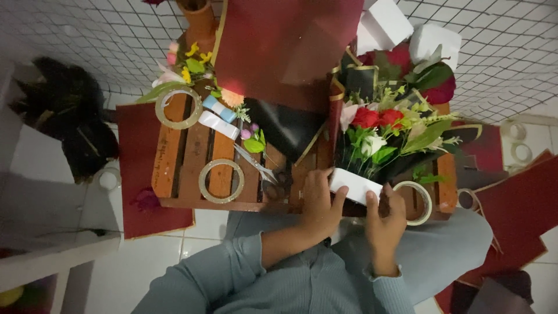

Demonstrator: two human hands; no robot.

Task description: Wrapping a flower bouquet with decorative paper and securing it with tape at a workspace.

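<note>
White foam block [356, 186] is sitting low in the middle of the frame, and both hands are holding it. Left hand [318, 204] is gripping its left end, and right hand [385, 218] is pinching its right end. Red and white flowers [378, 125] are sticking up from it. Wooden slat counter [174, 157] is carrying tape rolls [221, 181] and scissors [268, 173]. White tiles are covering the floor [203, 232].

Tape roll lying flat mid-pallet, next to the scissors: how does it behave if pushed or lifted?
The tape roll is a thin, hollow ring, so probably light. Lying flat, it would likely slide, not roll. The gaps between the slats of the wooden pallet might catch its edge.
</note>
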